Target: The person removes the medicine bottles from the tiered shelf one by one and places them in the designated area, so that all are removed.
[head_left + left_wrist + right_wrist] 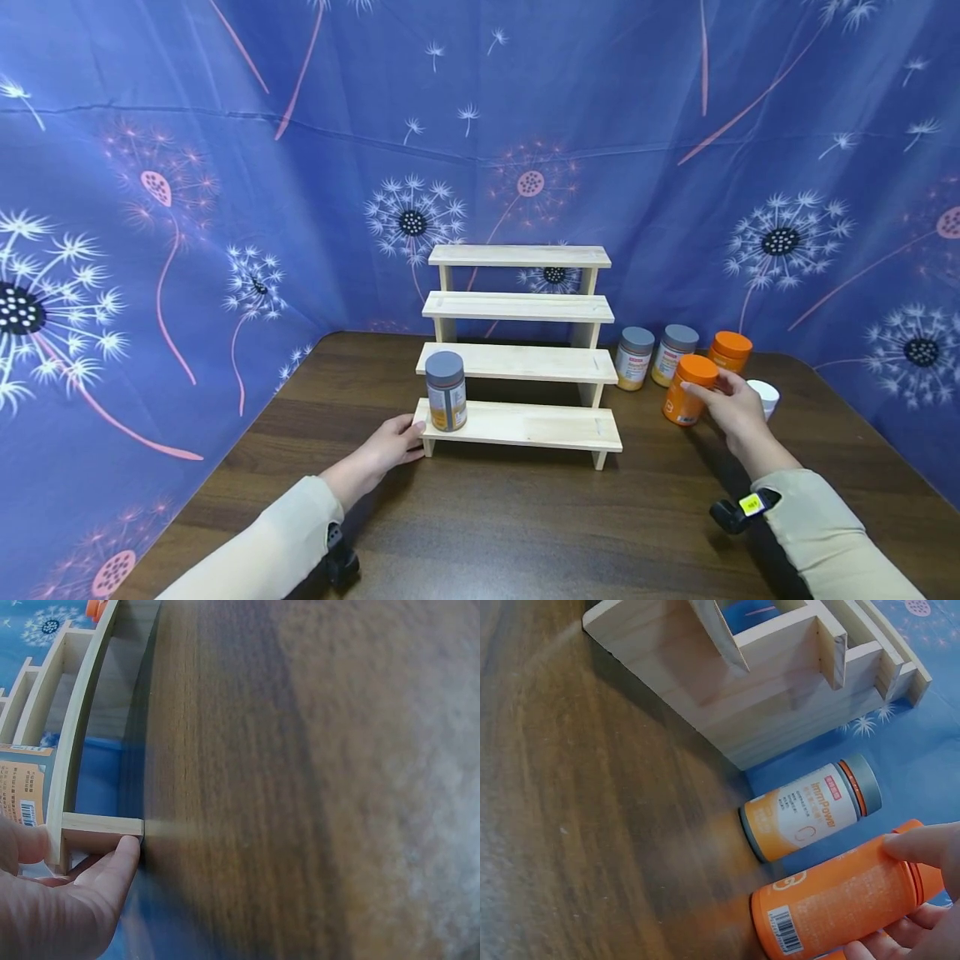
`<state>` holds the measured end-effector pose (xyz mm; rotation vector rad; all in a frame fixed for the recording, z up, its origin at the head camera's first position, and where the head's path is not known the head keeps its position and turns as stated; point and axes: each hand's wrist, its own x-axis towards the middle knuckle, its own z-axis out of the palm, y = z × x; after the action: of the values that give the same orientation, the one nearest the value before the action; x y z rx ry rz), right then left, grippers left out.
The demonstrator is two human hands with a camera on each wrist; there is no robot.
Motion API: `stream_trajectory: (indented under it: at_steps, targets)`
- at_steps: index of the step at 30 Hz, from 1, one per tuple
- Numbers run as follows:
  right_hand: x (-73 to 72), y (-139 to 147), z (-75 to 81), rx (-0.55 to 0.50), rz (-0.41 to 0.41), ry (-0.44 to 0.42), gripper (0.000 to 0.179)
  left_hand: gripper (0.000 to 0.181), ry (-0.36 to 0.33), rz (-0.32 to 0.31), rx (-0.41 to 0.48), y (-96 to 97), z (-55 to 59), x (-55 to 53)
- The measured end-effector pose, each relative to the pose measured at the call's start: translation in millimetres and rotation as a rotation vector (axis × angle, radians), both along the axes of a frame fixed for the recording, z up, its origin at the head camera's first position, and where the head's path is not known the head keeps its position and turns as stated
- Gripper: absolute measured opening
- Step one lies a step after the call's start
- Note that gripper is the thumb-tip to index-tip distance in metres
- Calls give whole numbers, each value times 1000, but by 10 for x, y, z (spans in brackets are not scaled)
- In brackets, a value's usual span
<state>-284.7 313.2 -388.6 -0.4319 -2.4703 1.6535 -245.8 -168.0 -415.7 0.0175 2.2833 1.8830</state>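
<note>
A four-step wooden display stand (517, 362) is on the table. One bottle with a grey lid (446, 392) stands at the left end of its lowest step. My left hand (390, 442) holds that end of the step, the thumb at the board's edge and a fingertip (129, 846) against the short leg below. To the right of the stand, my right hand (733, 408) grips an orange bottle (684, 402) between thumb and fingers near its lid. In the right wrist view, this orange bottle (832, 900) shows a barcode on its side.
Two grey-lidded bottles, one nearer the stand (632, 367) and one beside it (670, 358), are behind the held bottle. Another orange bottle (729, 350) and a white container (765, 396) are close to my right hand. A blue dandelion-print cloth (480, 100) hangs behind the brown table (510, 525).
</note>
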Motion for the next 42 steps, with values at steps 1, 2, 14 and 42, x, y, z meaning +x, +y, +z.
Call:
stream_trajectory:
  at_steps: [1,2,14,42]
  targets:
    - [3,-6,0,-6,0,3,81,38,0,2,0,-1,-4,-2]
    - [7,-12,0,-11,-1,5,81,39,-1,4,1,-2,-6,-3]
    - [47,-70,37,-47,-78,30,77,39,-8,-16,-15,-29,-2,22]
    - [80,-170,363,-119,-214,204,63,38,-4,1,-6,0,3,-7]
